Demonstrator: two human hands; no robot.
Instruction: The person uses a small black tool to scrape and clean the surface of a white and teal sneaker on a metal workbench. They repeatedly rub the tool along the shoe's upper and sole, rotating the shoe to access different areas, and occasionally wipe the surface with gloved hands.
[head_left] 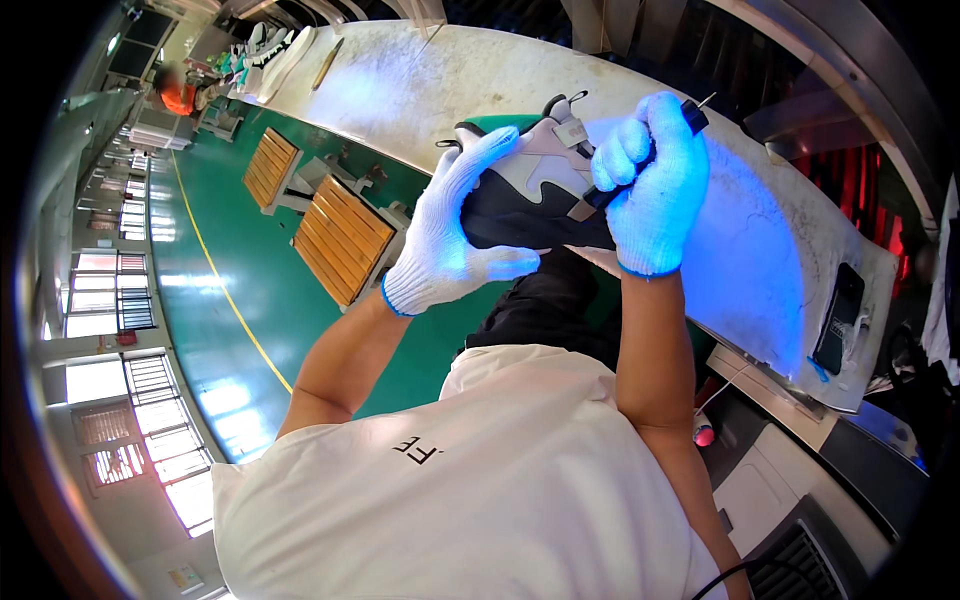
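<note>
My left hand (455, 225), in a white knitted glove, grips a grey, white and black shoe (545, 185) with a green lining. Its fingers lie over one end of the shoe, and the thumb runs along the near side beneath the black part. My right hand (655, 180), gloved the same way, is closed around a black-handled tool (694, 117). A thin metal point sticks out of the tool past the top of the fist. The tool's lower end lies against the shoe's side, partly hidden by the fingers; its exact kind cannot be made out.
The shoe is held over the near edge of a long pale workbench (390, 90), lit blue at right. A phone (838, 318) lies at the bench's right end. Several shoes (270, 55) stand far left. Wooden-slatted platforms (342, 240) stand on the green floor; a person (178, 95) is farther back.
</note>
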